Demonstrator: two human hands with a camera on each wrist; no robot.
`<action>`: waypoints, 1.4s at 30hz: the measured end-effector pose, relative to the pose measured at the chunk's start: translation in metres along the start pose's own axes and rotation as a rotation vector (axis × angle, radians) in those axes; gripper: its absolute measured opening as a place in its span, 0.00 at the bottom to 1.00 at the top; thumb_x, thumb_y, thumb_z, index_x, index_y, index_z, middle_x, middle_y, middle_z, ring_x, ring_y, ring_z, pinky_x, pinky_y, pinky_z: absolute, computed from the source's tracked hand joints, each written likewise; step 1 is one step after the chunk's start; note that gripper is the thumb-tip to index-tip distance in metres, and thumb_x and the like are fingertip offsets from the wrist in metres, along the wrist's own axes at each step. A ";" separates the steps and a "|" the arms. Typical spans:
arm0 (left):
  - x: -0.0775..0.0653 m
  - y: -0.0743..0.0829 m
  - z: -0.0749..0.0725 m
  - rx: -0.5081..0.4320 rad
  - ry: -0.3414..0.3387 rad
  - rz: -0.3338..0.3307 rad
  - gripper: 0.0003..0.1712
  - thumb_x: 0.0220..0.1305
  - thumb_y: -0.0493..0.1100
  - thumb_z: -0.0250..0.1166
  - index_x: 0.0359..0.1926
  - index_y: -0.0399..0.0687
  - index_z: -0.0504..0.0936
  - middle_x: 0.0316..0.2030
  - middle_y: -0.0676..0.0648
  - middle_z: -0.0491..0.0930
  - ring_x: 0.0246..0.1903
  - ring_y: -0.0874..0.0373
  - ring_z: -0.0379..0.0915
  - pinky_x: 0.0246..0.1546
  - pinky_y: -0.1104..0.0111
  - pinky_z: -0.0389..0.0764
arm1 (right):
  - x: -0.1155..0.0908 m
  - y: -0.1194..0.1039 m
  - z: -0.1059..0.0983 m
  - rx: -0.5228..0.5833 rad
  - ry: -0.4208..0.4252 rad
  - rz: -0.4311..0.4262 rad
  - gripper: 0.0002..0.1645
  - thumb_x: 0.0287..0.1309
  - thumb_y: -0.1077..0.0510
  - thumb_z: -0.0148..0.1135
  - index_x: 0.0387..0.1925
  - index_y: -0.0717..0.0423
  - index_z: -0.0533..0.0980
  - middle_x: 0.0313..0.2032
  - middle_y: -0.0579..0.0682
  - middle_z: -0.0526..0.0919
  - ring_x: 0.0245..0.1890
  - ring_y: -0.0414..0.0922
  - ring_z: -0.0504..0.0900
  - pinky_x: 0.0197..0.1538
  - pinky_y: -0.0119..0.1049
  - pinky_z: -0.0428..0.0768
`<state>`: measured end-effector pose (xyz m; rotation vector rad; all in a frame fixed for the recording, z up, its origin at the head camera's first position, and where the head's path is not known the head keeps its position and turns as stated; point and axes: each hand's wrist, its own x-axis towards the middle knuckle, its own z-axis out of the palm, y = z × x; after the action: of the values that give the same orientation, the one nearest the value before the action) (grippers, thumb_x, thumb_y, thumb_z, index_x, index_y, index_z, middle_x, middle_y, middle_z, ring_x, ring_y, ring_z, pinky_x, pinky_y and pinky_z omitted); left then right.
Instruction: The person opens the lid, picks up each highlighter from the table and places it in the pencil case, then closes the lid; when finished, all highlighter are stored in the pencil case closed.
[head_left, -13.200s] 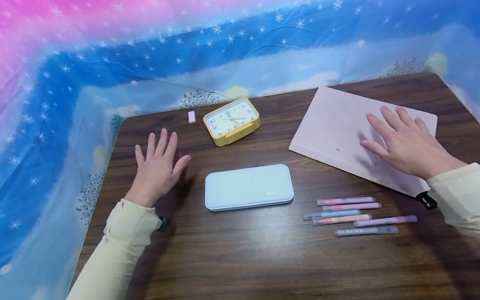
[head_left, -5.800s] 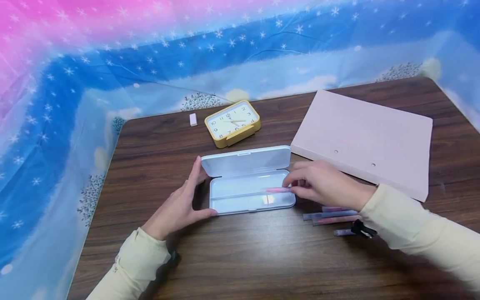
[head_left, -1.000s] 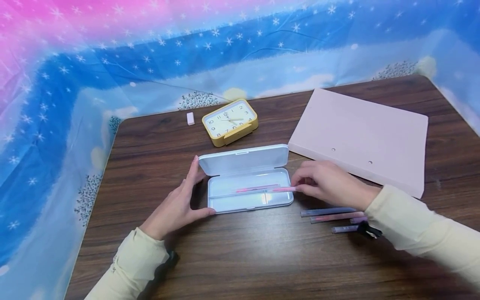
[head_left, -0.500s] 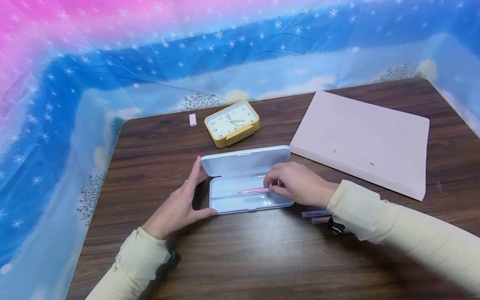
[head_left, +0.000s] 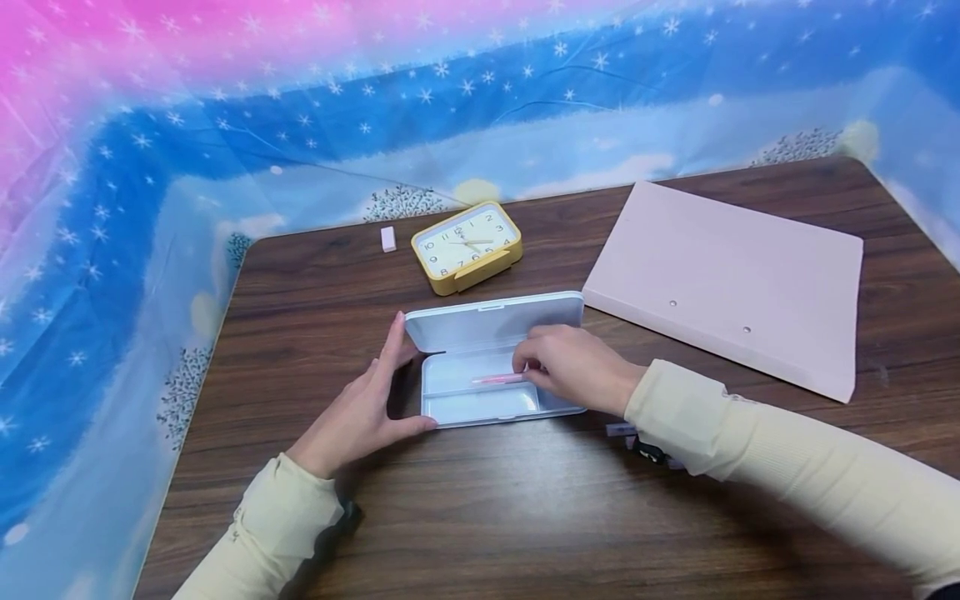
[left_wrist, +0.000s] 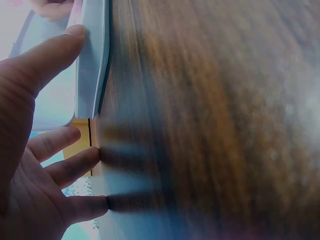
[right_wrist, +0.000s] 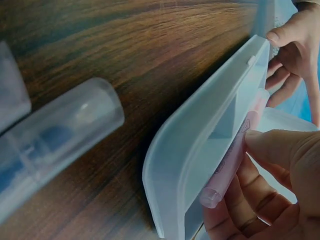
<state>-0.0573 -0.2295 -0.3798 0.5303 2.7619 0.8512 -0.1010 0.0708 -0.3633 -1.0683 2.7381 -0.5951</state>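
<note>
A pale pencil case (head_left: 463,408) lies on the table with its lid (head_left: 487,327) raised at the back. My right hand (head_left: 577,367) reaches over its right half and pinches a pink marker (right_wrist: 235,155) lengthwise, low over the long back compartment. Whether another marker lies under or beside it I cannot tell. At the left end, my left hand (head_left: 356,417) touches the case's front corner with its thumb and the lid's edge with its index finger. Its remaining fingers (left_wrist: 75,167) are spread out. Clear-capped markers (right_wrist: 65,132) lie under my right sleeve, mostly hidden in the head view.
Behind the case a yellow alarm clock (head_left: 468,250) lies face up, with a small white eraser (head_left: 387,239) to its left. A large pale pink folder (head_left: 727,283) covers the back right of the wooden table (head_left: 480,517). A printed cloth (head_left: 360,92) hangs behind it.
My right hand has carried the pink marker leftward from the case's right end to over its inside. My left hand has stayed at the left end. Earlier, the case was closed and several markers lay loose.
</note>
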 end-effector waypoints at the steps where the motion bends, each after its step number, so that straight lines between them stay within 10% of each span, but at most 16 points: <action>1: 0.000 0.000 0.000 0.000 -0.001 0.001 0.76 0.51 0.60 0.75 0.74 0.70 0.18 0.73 0.48 0.62 0.73 0.56 0.55 0.72 0.49 0.58 | 0.000 0.000 0.000 0.001 -0.003 0.003 0.03 0.62 0.58 0.66 0.36 0.46 0.84 0.37 0.44 0.82 0.33 0.40 0.76 0.38 0.34 0.78; 21: 0.001 0.002 -0.001 0.002 -0.012 -0.032 0.76 0.51 0.60 0.76 0.74 0.73 0.18 0.73 0.49 0.63 0.73 0.55 0.56 0.71 0.48 0.59 | -0.017 0.001 -0.010 -0.023 0.034 -0.008 0.12 0.59 0.58 0.67 0.46 0.49 0.84 0.42 0.45 0.82 0.41 0.43 0.79 0.47 0.40 0.79; 42: 0.001 0.004 -0.002 -0.003 -0.015 -0.023 0.77 0.51 0.59 0.76 0.74 0.72 0.18 0.72 0.48 0.64 0.73 0.55 0.58 0.71 0.48 0.60 | -0.098 0.044 -0.049 0.097 0.140 0.096 0.12 0.56 0.63 0.69 0.43 0.50 0.83 0.40 0.43 0.85 0.38 0.36 0.83 0.44 0.39 0.83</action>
<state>-0.0574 -0.2265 -0.3761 0.5005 2.7477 0.8429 -0.0694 0.1818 -0.3375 -0.9004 2.8257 -0.8081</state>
